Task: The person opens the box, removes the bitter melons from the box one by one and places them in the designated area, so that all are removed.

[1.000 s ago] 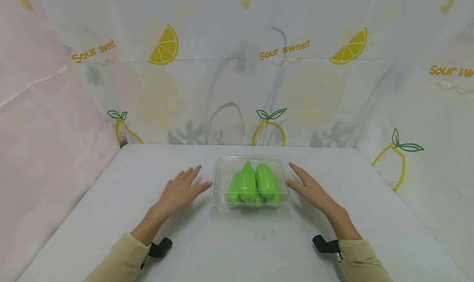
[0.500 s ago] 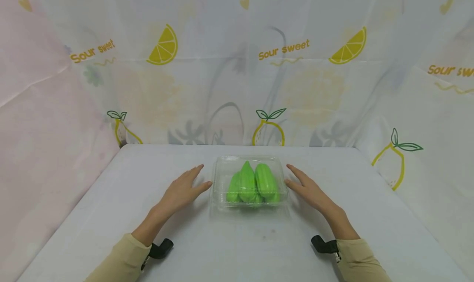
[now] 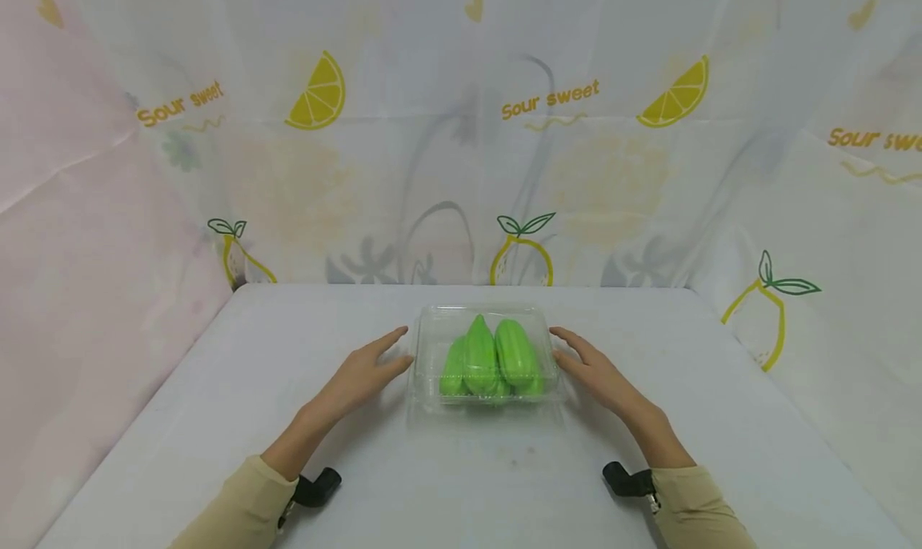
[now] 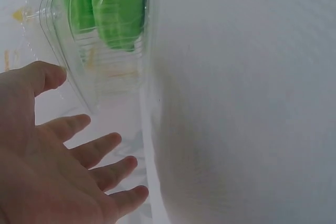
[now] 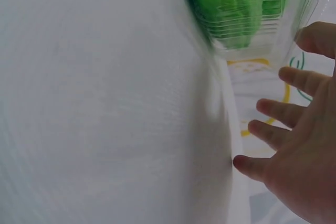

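A clear plastic clamshell box (image 3: 432, 325) with its lid down stands on the white table. Inside lie several bright green ribbed vegetables (image 3: 515, 354), oblong and lined up front to back. On the box's left side is my left hand (image 3: 363, 373), fingers spread and thumb tip right at the rim. My right hand (image 3: 594, 377) mirrors it on the other side, its thumb and fingertips close to the box's right edge. The left wrist view shows the thumb (image 4: 50, 75) overlapping the box's rim, the other fingers apart. Neither hand holds anything.
The white table (image 3: 468, 485) runs back to a printed cloth (image 3: 432, 173) with lemon drawings. More cloth hangs at the left and right sides. Each wrist carries a black camera mount (image 3: 317, 487) near its beige sleeve (image 3: 234, 505).
Both hands have drawn inward toward the box, the left fingers moving right and the right fingers moving left. The box and the vegetables have stayed in place.
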The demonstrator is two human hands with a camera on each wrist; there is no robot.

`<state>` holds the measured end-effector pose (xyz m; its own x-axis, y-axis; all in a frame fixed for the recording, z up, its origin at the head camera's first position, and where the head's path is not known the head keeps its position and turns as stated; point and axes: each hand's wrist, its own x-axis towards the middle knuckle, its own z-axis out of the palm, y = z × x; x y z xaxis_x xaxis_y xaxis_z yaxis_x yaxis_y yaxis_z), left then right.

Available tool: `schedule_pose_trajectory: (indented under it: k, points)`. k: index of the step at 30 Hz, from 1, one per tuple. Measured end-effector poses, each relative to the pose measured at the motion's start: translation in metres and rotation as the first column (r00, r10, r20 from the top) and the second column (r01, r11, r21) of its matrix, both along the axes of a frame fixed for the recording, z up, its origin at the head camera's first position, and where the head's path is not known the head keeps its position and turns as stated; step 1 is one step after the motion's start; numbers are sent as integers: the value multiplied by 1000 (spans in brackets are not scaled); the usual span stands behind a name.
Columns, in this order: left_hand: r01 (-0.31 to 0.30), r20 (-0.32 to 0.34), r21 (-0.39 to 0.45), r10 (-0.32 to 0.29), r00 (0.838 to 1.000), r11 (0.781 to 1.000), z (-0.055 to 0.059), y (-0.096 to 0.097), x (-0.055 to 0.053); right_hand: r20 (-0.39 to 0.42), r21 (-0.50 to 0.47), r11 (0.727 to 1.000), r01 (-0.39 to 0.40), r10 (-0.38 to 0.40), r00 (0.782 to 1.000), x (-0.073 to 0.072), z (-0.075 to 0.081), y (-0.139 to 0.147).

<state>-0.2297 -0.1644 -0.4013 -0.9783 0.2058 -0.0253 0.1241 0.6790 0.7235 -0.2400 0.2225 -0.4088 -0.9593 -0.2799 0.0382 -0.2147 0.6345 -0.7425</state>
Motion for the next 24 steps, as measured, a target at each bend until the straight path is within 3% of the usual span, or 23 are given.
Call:
schedule_pose_trajectory:
  k: [8,17,24]
  points:
    - [5,20,54,-7,1000,999,-3,1,-2,-4,-48,999,-14,14,1000,-1,-2,1]
    - [22,7,142,-23,1000,990,-8,1,-6,88,-255,966,-44,69,994,-6,-6,2]
    - [7,71,211,-22,997,977,-7,1,-6,151,-322,946,-36,89,984,-7,-5,1]
